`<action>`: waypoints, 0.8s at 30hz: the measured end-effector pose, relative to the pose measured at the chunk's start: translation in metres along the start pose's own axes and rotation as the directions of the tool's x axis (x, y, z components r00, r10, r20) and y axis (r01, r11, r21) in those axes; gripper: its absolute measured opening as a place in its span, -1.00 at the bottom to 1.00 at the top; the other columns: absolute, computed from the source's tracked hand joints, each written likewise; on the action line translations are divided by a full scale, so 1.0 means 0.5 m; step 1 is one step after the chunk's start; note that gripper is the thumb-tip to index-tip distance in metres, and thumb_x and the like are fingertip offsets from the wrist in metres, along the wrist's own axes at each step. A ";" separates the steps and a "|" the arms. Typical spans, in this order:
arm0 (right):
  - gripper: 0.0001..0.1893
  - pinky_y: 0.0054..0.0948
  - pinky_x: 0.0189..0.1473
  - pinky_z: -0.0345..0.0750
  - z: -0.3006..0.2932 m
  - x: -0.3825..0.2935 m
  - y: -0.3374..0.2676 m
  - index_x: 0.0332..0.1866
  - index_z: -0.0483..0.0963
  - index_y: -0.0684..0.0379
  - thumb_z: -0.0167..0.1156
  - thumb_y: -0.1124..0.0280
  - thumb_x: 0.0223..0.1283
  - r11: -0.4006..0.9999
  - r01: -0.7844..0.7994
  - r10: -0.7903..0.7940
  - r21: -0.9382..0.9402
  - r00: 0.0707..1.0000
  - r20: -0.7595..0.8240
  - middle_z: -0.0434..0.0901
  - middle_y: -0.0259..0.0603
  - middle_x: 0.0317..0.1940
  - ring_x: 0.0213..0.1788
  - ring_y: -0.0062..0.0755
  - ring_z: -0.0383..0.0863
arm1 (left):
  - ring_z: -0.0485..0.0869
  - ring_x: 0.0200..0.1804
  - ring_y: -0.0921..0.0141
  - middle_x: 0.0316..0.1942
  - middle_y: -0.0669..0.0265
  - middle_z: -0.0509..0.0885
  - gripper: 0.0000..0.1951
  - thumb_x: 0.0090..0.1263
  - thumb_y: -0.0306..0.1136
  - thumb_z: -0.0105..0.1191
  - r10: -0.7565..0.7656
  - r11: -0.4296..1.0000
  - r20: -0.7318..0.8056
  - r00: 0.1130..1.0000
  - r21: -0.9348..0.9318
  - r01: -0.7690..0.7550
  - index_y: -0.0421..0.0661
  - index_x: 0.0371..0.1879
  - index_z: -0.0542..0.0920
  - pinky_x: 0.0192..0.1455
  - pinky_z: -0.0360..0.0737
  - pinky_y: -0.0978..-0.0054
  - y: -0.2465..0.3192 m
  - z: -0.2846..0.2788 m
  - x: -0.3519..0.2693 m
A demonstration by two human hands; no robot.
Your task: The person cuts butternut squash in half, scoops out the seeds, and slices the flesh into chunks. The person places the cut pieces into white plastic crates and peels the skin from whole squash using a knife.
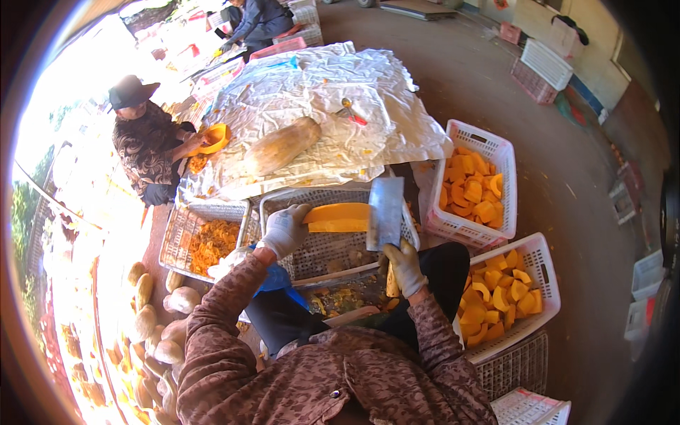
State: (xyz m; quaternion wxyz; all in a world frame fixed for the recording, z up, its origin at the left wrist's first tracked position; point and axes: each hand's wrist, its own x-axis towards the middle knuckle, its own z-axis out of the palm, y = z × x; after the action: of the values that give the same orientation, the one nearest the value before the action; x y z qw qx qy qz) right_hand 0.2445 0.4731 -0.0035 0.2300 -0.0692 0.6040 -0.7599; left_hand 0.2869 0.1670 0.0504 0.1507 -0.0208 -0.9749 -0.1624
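My gloved left hand [287,229] grips one end of a long orange piece of pumpkin [338,217]. In my gloved right hand [405,265] is the wooden handle of a cleaver [386,210], its broad steel blade upright against the piece's right end. Whether the edge has entered the flesh I cannot tell. Both are held above a whitish plastic crate [329,275] in front of my knees, with a few scraps at its bottom. A whole tan pumpkin [284,146] lies on the sheet-covered table [366,135] beyond.
Crates of cut pumpkin chunks [470,183] [499,297] stand at my right. A crate of orange pulp [215,244] is at left, near whole pumpkins [159,329] on the ground. A red-handled tool [353,112] lies on the sheet. Another person [146,141] holds a hollowed pumpkin piece [217,139].
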 end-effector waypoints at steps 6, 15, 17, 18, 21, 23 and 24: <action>-0.75 -0.28 -0.51 0.54 -0.093 -0.004 0.134 -0.19 0.49 0.35 0.16 0.31 0.39 0.786 -0.061 -0.054 -0.615 0.984 -0.167 0.57 -0.14 -0.62 -0.63 -0.28 0.59 | 0.75 -0.15 0.17 -0.19 0.13 0.77 -0.71 0.27 -0.46 0.16 -0.337 0.912 0.147 0.930 -0.193 0.361 -0.14 -0.02 0.68 -0.04 0.66 0.24 -0.097 -0.004 -0.040; -0.79 -0.29 -0.45 0.57 -0.151 -0.142 -0.092 -0.06 0.55 0.26 0.20 0.33 0.39 0.562 0.072 -0.520 -0.824 0.805 -0.285 0.66 -0.11 -0.49 -0.51 -0.23 0.69 | 0.70 -0.06 0.39 -0.07 0.25 0.74 -0.60 0.25 -0.53 0.25 -0.139 0.301 0.494 0.858 -0.805 0.512 -0.37 0.09 0.63 0.09 0.62 0.45 0.060 0.123 0.075; -0.73 -0.29 -0.40 0.58 -0.188 -0.186 -0.132 0.02 0.58 0.27 0.24 0.32 0.37 0.319 0.098 -0.717 -0.943 0.675 -0.173 0.69 -0.10 -0.42 -0.46 -0.21 0.70 | 0.70 -0.04 0.38 -0.04 0.24 0.74 -0.57 0.28 -0.53 0.25 -0.033 0.314 0.533 0.846 -0.798 0.515 -0.38 0.14 0.60 0.12 0.62 0.44 0.122 0.158 0.107; -0.73 -0.29 -0.39 0.58 -0.198 -0.219 -0.179 0.02 0.58 0.28 0.26 0.33 0.35 0.205 0.094 -0.789 -0.974 0.605 -0.108 0.67 -0.12 -0.43 -0.47 -0.22 0.69 | 0.69 -0.02 0.39 -0.03 0.24 0.74 -0.55 0.29 -0.52 0.26 0.029 0.312 0.553 0.833 -0.796 0.518 -0.39 0.16 0.59 0.13 0.61 0.44 0.162 0.172 0.122; -0.76 -0.24 -0.35 0.58 -0.201 -0.341 -0.309 -0.04 0.62 0.29 0.33 0.39 0.29 -0.128 -0.122 -0.906 -0.984 0.418 0.066 0.54 -0.21 -0.51 -0.51 -0.19 0.59 | 0.70 -0.03 0.37 -0.02 0.22 0.75 -0.57 0.27 -0.56 0.25 0.187 0.291 0.558 0.808 -0.817 0.497 -0.39 0.14 0.61 0.11 0.62 0.45 0.289 0.231 0.167; -0.83 -0.20 -0.35 0.56 -0.200 -0.405 -0.354 -0.13 0.61 0.29 0.35 0.49 0.22 -0.198 -0.193 -0.915 -0.961 0.388 0.111 0.52 -0.21 -0.49 -0.52 -0.19 0.55 | 0.71 -0.04 0.35 -0.03 0.20 0.76 -0.59 0.25 -0.60 0.25 0.223 0.308 0.569 0.792 -0.812 0.496 -0.38 0.12 0.62 0.10 0.63 0.45 0.355 0.256 0.177; -0.88 -0.20 -0.36 0.55 -0.202 -0.442 -0.373 -0.19 0.59 0.30 0.33 0.55 0.20 -0.266 -0.233 -0.895 -0.935 0.419 0.150 0.57 -0.19 -0.44 -0.50 -0.21 0.57 | 0.71 -0.03 0.35 -0.04 0.20 0.76 -0.59 0.25 -0.61 0.25 0.231 0.323 0.579 0.782 -0.804 0.500 -0.39 0.12 0.62 0.09 0.63 0.45 0.393 0.265 0.182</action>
State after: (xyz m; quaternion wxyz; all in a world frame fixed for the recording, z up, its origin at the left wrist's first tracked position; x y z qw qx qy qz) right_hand 0.3518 0.6888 0.1856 -0.4604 -0.1108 0.8803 -0.0302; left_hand 0.1796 0.3952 0.0193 -0.2237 -0.0665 -0.6863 -0.6888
